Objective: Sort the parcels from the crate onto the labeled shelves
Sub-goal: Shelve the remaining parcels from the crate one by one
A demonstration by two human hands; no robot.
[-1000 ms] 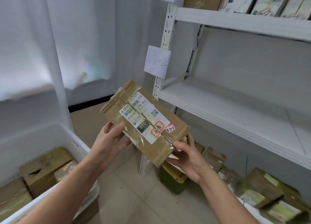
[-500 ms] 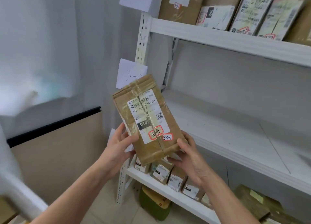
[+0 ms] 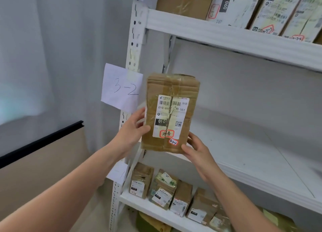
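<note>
Parcel (image 3: 171,113) was upright, held w/ both hands in front of the left end of the middle shelf (image 3: 252,153). Left hand (image 3: 133,130) gripped its lower left edge, thumb on the front face. Right hand (image 3: 196,150) gripped the btm right corner, thumb on front, fingers behind. White label faced cam; small sticker near btm read 3-2-1. Paper tag (image 3: 120,88) marked 3-2 hung on the upright post (image 3: 134,40), just left of parcel. Top shelf (image 3: 226,38) and lower shelf (image 3: 156,209) carried other parcels (image 3: 181,197) standing in rows.
</note>
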